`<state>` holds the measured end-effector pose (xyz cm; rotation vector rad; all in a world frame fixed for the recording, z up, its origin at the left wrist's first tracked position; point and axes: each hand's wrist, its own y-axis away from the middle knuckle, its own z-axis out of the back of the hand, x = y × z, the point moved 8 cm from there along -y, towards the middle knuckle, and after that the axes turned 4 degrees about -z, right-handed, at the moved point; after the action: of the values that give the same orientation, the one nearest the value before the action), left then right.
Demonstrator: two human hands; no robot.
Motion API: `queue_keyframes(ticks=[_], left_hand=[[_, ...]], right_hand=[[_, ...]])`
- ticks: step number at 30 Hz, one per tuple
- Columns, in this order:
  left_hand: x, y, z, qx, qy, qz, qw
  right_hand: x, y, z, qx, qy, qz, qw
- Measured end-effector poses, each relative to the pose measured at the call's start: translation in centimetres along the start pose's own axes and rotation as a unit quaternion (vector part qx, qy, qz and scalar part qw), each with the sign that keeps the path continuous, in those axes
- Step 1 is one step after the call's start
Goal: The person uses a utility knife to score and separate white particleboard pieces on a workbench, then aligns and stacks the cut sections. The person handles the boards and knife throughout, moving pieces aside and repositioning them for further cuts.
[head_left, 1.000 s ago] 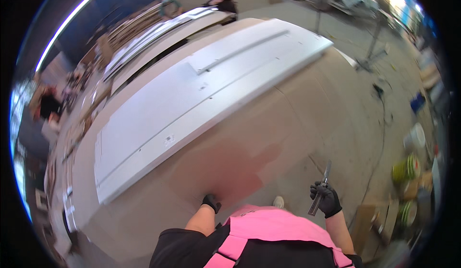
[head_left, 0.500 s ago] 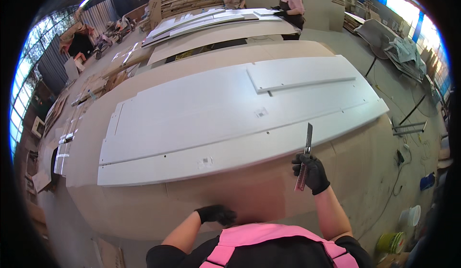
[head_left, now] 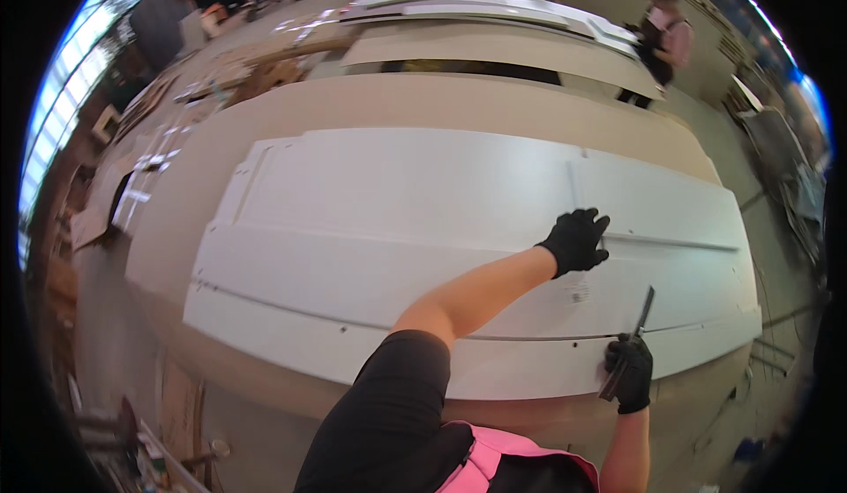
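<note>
A long white panel (head_left: 397, 228) lies flat on a big beige worktable (head_left: 441, 105). My left hand (head_left: 578, 239), in a black glove, reaches across with its fingers spread flat on the panel, next to a seam and a small sticker (head_left: 578, 292). My right hand (head_left: 628, 372), also gloved in black, grips a thin dark scraper blade (head_left: 637, 334) at the panel's near edge. The blade points up and away over the white surface.
Another table with white panels (head_left: 494, 16) stands behind, separated by a dark gap. A person in a pink top (head_left: 662, 38) works at its right end. Boards and clutter (head_left: 141, 175) line the left side. Cables and gear lie on the floor at right.
My left hand rose from the near table edge and reached out onto the white panel. My view shifted closer over the panel; my right hand still holds the blade.
</note>
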<state>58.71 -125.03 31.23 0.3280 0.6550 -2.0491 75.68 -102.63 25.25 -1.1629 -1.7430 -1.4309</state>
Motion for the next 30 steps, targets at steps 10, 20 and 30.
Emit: queue_keyframes(ticks=[10,20,30], left_hand=[[0.9,-12.2,-7.0,0.085,-0.131,0.039,0.987],[8.3,-6.3,-1.3,0.063,-0.138,-0.005,0.988],[22.7,13.2,13.5,0.149,-0.226,0.101,0.957]], right_hand=[[1.5,1.1,-1.0,-0.086,-0.012,-0.012,0.996],[0.5,0.8,0.9,-0.139,0.020,-0.044,0.989],[1.6,0.0,-0.6,-0.060,0.074,-0.010,0.995]])
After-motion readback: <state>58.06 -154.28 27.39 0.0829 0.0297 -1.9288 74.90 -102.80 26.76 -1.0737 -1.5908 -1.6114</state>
